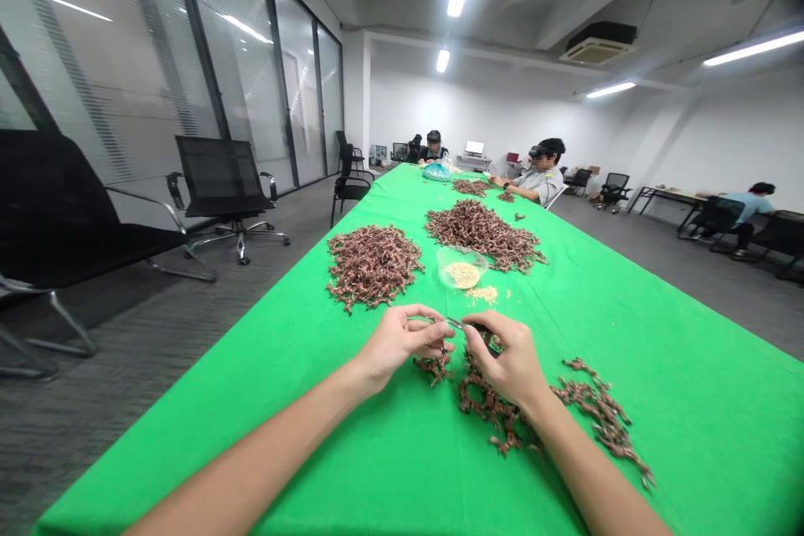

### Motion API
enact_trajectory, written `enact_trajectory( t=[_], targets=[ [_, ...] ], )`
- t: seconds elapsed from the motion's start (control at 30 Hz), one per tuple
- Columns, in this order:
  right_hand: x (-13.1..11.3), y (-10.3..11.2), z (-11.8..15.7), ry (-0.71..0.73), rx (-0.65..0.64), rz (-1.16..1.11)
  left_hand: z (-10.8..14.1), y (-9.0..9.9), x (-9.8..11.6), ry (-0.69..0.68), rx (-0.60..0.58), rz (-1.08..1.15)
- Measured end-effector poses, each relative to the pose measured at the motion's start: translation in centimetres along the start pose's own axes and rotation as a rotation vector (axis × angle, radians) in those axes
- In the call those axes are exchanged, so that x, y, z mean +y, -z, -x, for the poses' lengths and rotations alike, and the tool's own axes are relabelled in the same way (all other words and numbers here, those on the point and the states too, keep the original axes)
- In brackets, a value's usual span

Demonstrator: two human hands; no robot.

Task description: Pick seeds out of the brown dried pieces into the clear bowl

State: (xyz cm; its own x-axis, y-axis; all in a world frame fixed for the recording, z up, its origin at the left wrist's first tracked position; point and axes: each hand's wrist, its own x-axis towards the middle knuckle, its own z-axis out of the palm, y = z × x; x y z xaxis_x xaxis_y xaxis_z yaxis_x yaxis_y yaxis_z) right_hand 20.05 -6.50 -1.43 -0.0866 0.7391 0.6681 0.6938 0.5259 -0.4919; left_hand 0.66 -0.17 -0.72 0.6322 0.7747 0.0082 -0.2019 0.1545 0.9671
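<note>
My left hand (402,343) pinching steel tweezers (457,323), tips toward my right hand (501,358), fingers curled on brown twisted strand (487,338). Strand above loose heap (493,410), mid-table toward near edge of green tablecloth (691,402). Likely light, brittle; hold by thickest part.

we sit at the near end of a long table (666,435), our left hand (402,343) and right hand (502,356) side by side above it, a pair of tweezers (463,323) between them. just below the hands lie loose strands of twisted pieces (493,410), with another strand (603,419) off to the right. ahead and to the left sits one heap (370,266); to its right and farther on, a second heap (481,234) — a glass bowl (461,268) at its near edge, spilled grains (481,294) just before the bowl. a third heap (470,187) lies beyond, beside a seated co-worker (540,176) on the table's right side.
</note>
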Motion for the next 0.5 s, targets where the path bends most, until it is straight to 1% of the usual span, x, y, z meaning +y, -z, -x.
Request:
enact_trajectory(
  t=[0.3, 0.5],
  targets=[
    [0.21, -0.26, 0.05, 0.015, -0.016, 0.049, -0.23, -0.06, -0.2, 0.015, 0.062, 0.025],
    [0.49, -0.52, 0.34, 0.108, 0.007, 0.105, -0.08, -0.28, -0.13, -0.031, 0.028, 0.056]
  ],
)
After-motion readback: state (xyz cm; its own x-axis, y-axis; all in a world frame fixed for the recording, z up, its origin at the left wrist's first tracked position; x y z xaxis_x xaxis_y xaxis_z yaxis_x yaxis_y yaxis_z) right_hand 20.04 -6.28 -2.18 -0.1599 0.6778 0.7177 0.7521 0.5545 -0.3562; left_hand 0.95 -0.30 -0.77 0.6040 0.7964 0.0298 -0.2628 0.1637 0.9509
